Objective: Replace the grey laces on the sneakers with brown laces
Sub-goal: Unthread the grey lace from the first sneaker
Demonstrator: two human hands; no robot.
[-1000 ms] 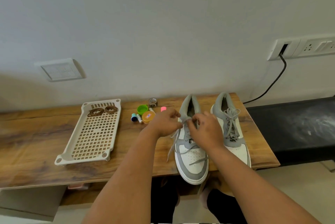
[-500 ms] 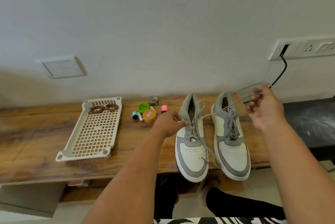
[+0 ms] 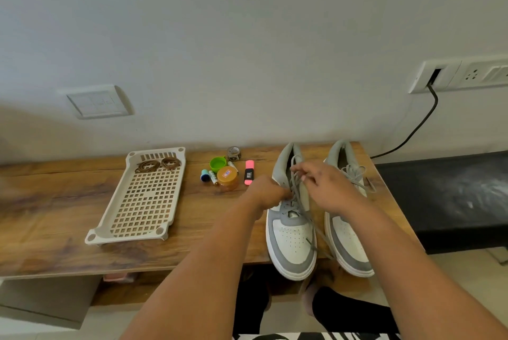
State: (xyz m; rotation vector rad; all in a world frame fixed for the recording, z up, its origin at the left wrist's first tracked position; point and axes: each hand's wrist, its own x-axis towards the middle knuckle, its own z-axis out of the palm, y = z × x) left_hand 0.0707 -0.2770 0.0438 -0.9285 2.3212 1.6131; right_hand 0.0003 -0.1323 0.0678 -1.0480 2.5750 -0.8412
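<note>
step in hand: i am unlacing the left sneaker (image 3: 291,218); the right sneaker (image 3: 349,218) is not yet started, by the look of it.
left hand (image 3: 265,192): fingers curled at the eyelet row on the shoe's left side, holding it steady.
right hand (image 3: 327,188): fingertips pinch the grey lace (image 3: 299,202) near the tongue.
next move: calls for drawing the lace out of the next eyelets, i judge, without dragging the shoe.
lace look: flat, grey, loose; one end trails over the white toe.
brown laces (image 3: 158,165): coiled at the far end of the tray (image 3: 110,232), on the tabletop (image 3: 55,202), well apart from the shoes.
</note>
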